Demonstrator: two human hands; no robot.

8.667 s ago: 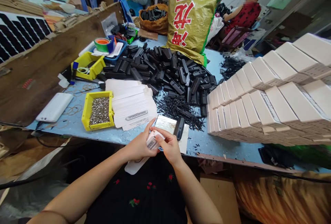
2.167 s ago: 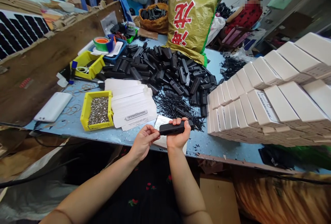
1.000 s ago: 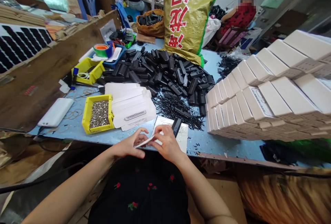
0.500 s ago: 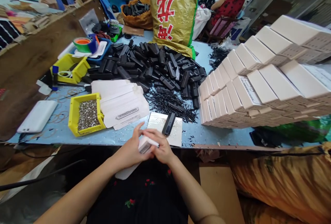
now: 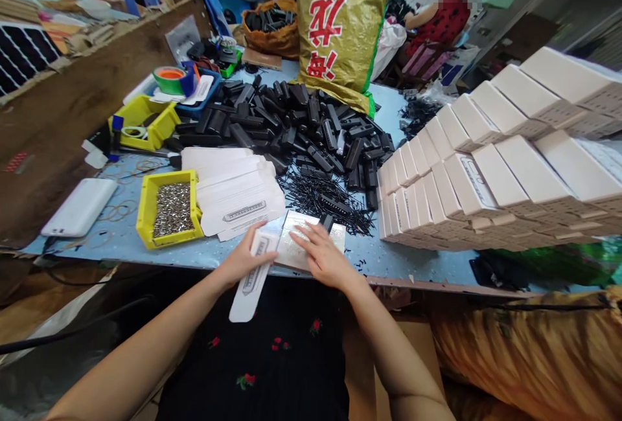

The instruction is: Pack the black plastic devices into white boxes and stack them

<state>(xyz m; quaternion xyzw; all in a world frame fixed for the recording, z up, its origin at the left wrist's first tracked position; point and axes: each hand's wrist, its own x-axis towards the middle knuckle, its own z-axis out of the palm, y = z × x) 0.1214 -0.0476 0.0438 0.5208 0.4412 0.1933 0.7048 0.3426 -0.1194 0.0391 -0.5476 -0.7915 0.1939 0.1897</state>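
My left hand (image 5: 243, 258) is closed on a white cardboard carton (image 5: 250, 278), which hangs down over the table's front edge. My right hand (image 5: 324, 254) lies with fingers stretched out on a white sheet (image 5: 291, 249) at the table edge. Its fingertips reach a black plastic part (image 5: 326, 219) lying on the far end of that sheet. Just left of the hands lies a stack of flat white cartons (image 5: 238, 191).
A yellow bin of small metal screws (image 5: 171, 210) and a white power bank (image 5: 80, 207) sit at the left. A pile of black parts (image 5: 301, 126) fills the middle. Rows of closed white boxes (image 5: 486, 168) stand right. A yellow sack (image 5: 340, 19) stands behind; a person in red (image 5: 437, 16) sits beyond.
Half a second ago both hands worked the carton together. My right hand has let go and moved forward onto the sheet towards the black part; my left hand keeps the carton.
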